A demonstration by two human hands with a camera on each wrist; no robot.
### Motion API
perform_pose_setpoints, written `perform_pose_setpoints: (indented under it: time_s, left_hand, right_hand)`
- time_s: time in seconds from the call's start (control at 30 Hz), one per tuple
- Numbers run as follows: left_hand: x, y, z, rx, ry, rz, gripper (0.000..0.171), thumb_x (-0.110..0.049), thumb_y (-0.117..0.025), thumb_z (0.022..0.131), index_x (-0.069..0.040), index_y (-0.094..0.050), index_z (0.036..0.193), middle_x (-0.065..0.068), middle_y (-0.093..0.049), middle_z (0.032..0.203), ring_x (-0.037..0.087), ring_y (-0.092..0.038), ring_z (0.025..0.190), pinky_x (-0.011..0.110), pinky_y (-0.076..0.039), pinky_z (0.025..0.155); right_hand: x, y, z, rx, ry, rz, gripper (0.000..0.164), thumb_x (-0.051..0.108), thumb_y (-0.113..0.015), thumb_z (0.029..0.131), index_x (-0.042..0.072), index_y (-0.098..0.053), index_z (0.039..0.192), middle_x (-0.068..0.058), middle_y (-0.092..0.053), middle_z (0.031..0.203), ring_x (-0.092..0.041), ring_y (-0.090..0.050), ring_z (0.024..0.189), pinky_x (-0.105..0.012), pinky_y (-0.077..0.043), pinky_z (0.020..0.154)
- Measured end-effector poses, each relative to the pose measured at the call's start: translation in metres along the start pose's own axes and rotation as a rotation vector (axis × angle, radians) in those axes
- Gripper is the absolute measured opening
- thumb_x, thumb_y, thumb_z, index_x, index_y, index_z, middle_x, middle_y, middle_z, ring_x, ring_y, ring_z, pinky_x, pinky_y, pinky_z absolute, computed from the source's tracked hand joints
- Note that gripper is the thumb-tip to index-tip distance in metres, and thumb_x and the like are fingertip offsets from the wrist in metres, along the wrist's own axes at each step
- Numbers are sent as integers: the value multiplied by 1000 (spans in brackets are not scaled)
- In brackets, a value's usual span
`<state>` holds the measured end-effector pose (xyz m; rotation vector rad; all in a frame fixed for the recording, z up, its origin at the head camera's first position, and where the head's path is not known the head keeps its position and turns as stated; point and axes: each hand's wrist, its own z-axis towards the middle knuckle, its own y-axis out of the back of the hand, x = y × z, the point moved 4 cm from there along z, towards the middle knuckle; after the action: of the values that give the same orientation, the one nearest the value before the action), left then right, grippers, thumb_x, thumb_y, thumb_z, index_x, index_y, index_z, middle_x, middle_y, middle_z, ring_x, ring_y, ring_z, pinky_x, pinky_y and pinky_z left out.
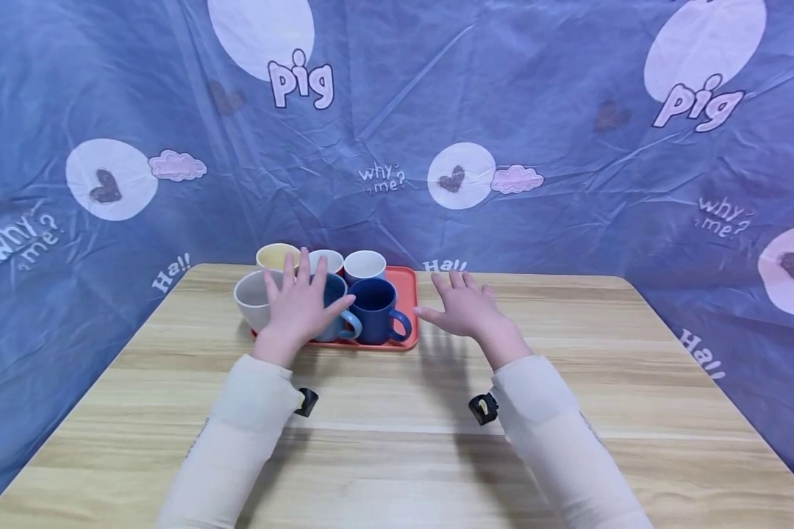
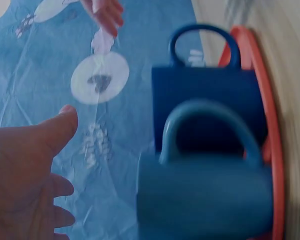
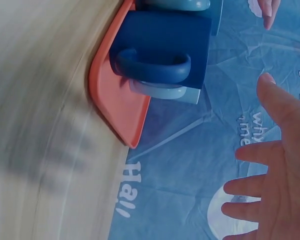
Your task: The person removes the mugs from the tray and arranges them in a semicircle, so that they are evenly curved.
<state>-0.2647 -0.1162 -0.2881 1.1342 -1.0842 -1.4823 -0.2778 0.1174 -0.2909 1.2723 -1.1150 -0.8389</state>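
Note:
Several mugs stand upright on a red-orange tray (image 1: 406, 294) toward the back left of the table. In its front row are a grey-white mug (image 1: 250, 294), a teal-blue mug (image 2: 205, 200) and a dark blue mug (image 1: 373, 316). Behind them are a yellow-lined mug (image 1: 274, 255), a white-lined mug with some red (image 1: 331, 261) and a pale mug (image 1: 365, 266). My left hand (image 1: 298, 305) hovers over the front mugs, fingers spread, partly hiding them. To the right of the tray my right hand (image 1: 470, 308) hangs above the table, fingers spread, holding nothing.
The wooden table (image 1: 384, 441) runs back to a blue printed cloth (image 1: 397, 110) hanging behind and at both sides. A small black device (image 1: 306, 402) sits at the left wrist and another black device (image 1: 484, 408) at the right wrist.

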Motion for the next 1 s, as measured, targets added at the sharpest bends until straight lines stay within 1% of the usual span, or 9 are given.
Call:
perform_pose_setpoints:
  time_s: [0.13,0.3,0.47,0.63,0.77,0.87,1.0]
  left_hand:
    - [23,9,-4,2,31,-38,86,-64,-35,79,-6,-13,138,22,-1,140,35,13,125,59,15,89]
    - [50,21,-11,14,83,-85,88,-65,-33,79,-3,-12,138,25,4,139,36,18,123,60,16,87]
    - [77,27,-15,10,115,-118,92,-67,-32,78,-1,-7,137,28,6,137,38,19,122,62,16,85]
    - [106,23,-22,32,151,-154,94,-67,-29,79,2,-4,136,30,9,135,41,19,120,64,16,83]
    - [129,16,-29,61,177,-215,93,-65,-30,80,6,-4,135,33,9,134,44,18,119,66,15,82]
    - [144,8,-33,80,180,-263,95,-64,-36,79,7,-4,135,35,7,133,46,14,119,67,14,81]
    - [158,-5,-35,101,173,-303,102,-63,-48,74,7,-5,135,35,3,133,49,7,120,68,8,82]
  right_hand:
    - [8,-1,4,25,16,18,77,59,-39,81,11,-22,138,-21,-17,138,-39,-12,125,-59,-11,93]
    - [13,-8,8,44,43,61,75,56,-41,82,9,-23,137,-22,-21,137,-40,-16,124,-60,-15,92]
    - [13,-15,11,29,48,113,74,55,-44,81,8,-26,136,-21,-25,136,-37,-21,122,-54,-22,93]
    - [13,-19,13,-1,76,202,72,50,-50,81,5,-30,134,-19,-32,133,-33,-29,120,-45,-27,95]
    - [16,-23,16,-26,118,286,72,46,-53,81,1,-32,132,-17,-37,130,-30,-32,119,-41,-28,95]
    - [18,-28,18,-46,139,334,71,44,-55,80,-2,-33,130,-18,-39,128,-29,-35,117,-39,-29,95]
    - [19,-36,20,-62,131,376,69,41,-58,79,-3,-37,128,-18,-43,125,-29,-40,114,-39,-31,93]
